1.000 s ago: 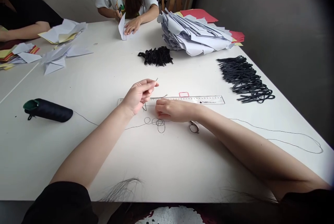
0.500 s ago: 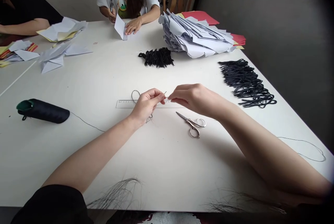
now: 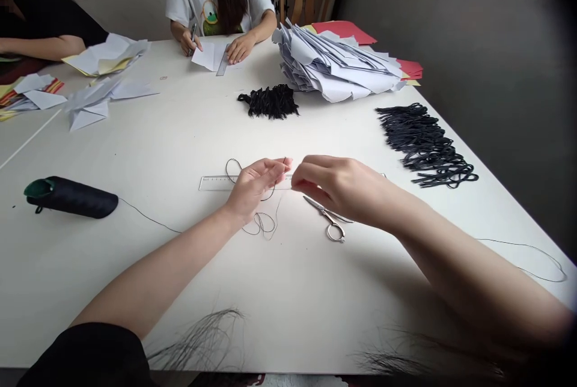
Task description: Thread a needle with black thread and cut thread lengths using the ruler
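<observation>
My left hand [image 3: 256, 185] is closed in a pinch on a thin black thread [image 3: 265, 222], which loops loosely around the hand and onto the table. My right hand [image 3: 327, 179] is just to its right, fingertips pressed together and pointing left; whatever lies between them is too small to make out. Beneath both hands is a clear ruler [image 3: 211, 182]. A pair of silver scissors [image 3: 334, 229] lies below my right hand, one handle partly covered by it. The spool of black thread [image 3: 79, 196] rests on its side at the left, a strand running toward my left forearm.
Bundles of black cord [image 3: 419, 140] lie at the right, with a smaller black bundle [image 3: 270, 101] in the middle. Behind stands a heap of white papers [image 3: 338, 65]. Across the table a person [image 3: 241, 47] holds a pen and a ruler on paper. Folded papers [image 3: 103, 56] lie far left.
My right hand has drawn slightly down and away from my left fingertips. More loose thread shows below my left hand. The person opposite has laid the paper flatter.
</observation>
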A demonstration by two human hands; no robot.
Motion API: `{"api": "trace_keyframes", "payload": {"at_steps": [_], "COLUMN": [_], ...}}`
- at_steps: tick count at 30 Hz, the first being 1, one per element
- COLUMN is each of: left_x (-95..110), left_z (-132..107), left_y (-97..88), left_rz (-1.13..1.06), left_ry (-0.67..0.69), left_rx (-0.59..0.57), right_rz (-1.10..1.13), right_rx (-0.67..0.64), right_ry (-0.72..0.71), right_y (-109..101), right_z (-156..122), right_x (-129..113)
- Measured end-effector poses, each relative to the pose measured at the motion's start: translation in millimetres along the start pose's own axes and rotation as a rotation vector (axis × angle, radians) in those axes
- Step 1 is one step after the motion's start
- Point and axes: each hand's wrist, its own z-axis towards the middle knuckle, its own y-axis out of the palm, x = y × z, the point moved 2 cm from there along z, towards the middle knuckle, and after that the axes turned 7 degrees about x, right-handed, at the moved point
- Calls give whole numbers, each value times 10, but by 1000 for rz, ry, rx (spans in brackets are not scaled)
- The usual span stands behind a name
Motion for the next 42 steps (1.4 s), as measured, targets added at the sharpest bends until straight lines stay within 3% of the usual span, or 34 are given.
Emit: {"api": "trace_keyframes", "payload": {"at_steps": [3,7,10,14,17,26,31,36,40,42], "left_x": [-56,-36,-24,-59,-85,-87,-87,-81,-96,-112], "left_z": [-39,-106,-117,-78,-41,-21,-24,-33,-37,-41], "left_y": [41,59,38,-18,-50,-61,-68,-65,-61,-54], "left_rz": [-4,125,162,145,119,121,151,180,131,90], "left_ry": [-110,-109,-72,-21,-22,-36,-51,-91,-102,-114], "left_rx": [-13,73,114,160,180,162,164,155,80,13], "right_rz": [-105,-21,202,651,810,820,866,815,686,625], "right_rx": [25,80,213,326,382,231,230,247,-2,-49], "right_ry": [80,101,174,457,598,654,693,569,237,128], "right_y": [179,297,358,517,630,698,715,610,401,321], "right_z": [25,7,-13,-30,-51,-86,-83,-70,-36,-25], "right_x": [123,192,262,432,497,450,490,451,304,249]}}
